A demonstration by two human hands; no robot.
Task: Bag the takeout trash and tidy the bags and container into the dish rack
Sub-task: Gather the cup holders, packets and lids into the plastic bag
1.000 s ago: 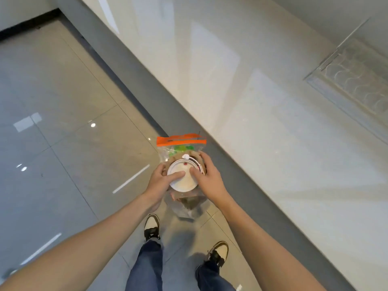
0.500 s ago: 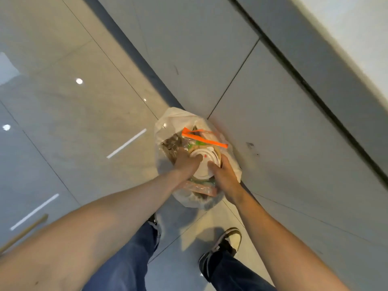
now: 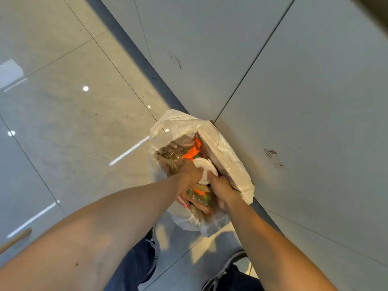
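Observation:
A translucent white trash bag (image 3: 168, 124) sits open on the floor against the wall base. Inside it lie food wrappers, an orange strip (image 3: 192, 152) of a clear zip bag, and a white flat box (image 3: 222, 152) along the right side. My left hand (image 3: 190, 170) and my right hand (image 3: 222, 191) are both down in the bag's mouth, gripping a round white lidded container (image 3: 204, 165) between them. The container's lower part is hidden by my fingers and the trash.
A grey tiled wall (image 3: 294, 101) rises right of the bag above a dark baseboard (image 3: 134, 51). Glossy floor tiles (image 3: 73, 122) spread to the left. A wooden stick end (image 3: 15, 240) shows at the left edge. My shoes and jeans are below.
My hands carried the white container and orange-strip zip bag from chest height down into the trash bag on the floor. The view tipped downward and closer.

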